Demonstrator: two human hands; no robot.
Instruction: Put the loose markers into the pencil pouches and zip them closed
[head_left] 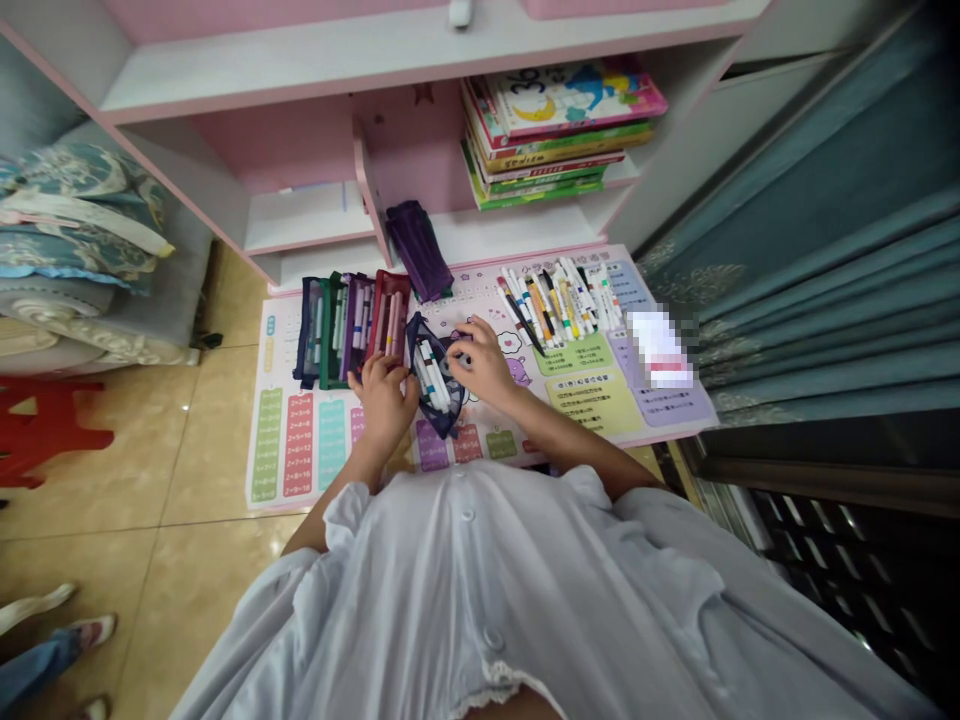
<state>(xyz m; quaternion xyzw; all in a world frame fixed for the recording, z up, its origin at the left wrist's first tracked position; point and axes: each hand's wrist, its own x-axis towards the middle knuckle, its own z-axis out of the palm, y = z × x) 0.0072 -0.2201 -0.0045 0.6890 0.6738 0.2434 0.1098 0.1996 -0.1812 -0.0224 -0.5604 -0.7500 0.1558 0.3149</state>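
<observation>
Between my two hands lies an unzipped navy mesh pencil pouch point(452, 422), spread open with several white-barrelled markers point(433, 376) inside. My left hand point(384, 400) is closed at the pouch's left edge, its curled fingers beside the lower end of a red mesh pouch point(388, 312). On the opposite edge, my right hand point(484, 365) pinches the mesh between thumb and forefinger, the other fingers raised. Filled pouches in purple point(358, 320), green point(334, 330) and blue point(312, 332) line up left of the red one.
Loose markers point(559, 300) lie on the printed desk mat point(600, 395), with a blurred white item point(660, 348) farther right. A flat dark purple pouch point(420, 250) leans toward the shelf. Stacked books point(555, 130) sit behind. Curtains point(772, 260) hang right; a red stool point(52, 425) stands left.
</observation>
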